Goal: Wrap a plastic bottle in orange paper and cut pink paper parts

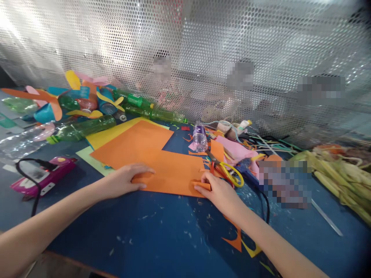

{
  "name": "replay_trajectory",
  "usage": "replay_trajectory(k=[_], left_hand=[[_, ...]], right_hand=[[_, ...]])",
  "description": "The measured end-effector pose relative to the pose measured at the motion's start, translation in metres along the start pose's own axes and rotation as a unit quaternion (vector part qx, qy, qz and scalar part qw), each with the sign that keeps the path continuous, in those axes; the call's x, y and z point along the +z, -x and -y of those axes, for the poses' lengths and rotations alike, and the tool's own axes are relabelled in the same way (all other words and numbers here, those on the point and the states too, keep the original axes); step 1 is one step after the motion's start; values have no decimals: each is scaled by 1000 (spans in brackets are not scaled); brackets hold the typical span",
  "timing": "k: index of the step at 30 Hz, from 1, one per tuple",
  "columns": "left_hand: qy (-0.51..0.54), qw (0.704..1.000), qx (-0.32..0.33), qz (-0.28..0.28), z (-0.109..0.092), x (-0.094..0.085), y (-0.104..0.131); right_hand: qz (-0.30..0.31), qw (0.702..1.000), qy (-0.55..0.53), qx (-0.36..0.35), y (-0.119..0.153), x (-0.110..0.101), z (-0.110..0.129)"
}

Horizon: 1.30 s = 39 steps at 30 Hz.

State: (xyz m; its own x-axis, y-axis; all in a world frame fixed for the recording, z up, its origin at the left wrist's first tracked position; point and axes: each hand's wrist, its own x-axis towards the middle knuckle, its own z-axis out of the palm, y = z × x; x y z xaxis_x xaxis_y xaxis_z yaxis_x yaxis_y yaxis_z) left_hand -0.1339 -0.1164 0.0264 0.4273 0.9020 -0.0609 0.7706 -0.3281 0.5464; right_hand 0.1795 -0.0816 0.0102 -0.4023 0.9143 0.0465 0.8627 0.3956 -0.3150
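While left hand (131,179) rests, thumb and fingers parted, on orange sheet (174,168) left of scissors (222,166), right hand (218,191) pinches small orange piece (203,185) over it | apparently positioning piece | next likely needs sheet held flat

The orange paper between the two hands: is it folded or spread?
Mostly spread: the orange paper lies flat, its broad face showing. The right hand pinches an orange strip; folded edge or separate, I cannot tell.

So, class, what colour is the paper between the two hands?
The paper between the left hand and right hand is orange, clearest in the head view.
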Motion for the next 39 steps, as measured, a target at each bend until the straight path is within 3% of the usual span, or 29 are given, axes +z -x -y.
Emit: replay_trajectory(k=[5,8,12,16,19,27,35,37,39], left_hand=[[-55,998,32,-26,-2,3,5],[-129,985,105,-45,-9,6,7],[-229,954,193,-10,-19,20,7],[-268,946,183,23,-28,35,6],[-259,948,183,30,-37,37,6],[-236,950,206,8,-45,35,6],[-238,942,231,-38,-44,50,6],[-240,943,228,-34,-44,52,5],[-240,945,220,-28,-44,53,4]], right_hand=[[0,1000,-14,-5,1,0,-2],[0,1000,-27,-12,1,0,-2],[-1,999,-42,-16,0,0,-2],[-4,998,-59,-15,-1,-1,0],[-8,998,-68,-17,-2,0,-2],[-16,998,-63,-27,-4,6,-11],[-34,998,-53,-22,-2,5,-9],[-72,996,-48,-29,-1,0,-8],[-155,986,-15,-56,3,-6,-3]])
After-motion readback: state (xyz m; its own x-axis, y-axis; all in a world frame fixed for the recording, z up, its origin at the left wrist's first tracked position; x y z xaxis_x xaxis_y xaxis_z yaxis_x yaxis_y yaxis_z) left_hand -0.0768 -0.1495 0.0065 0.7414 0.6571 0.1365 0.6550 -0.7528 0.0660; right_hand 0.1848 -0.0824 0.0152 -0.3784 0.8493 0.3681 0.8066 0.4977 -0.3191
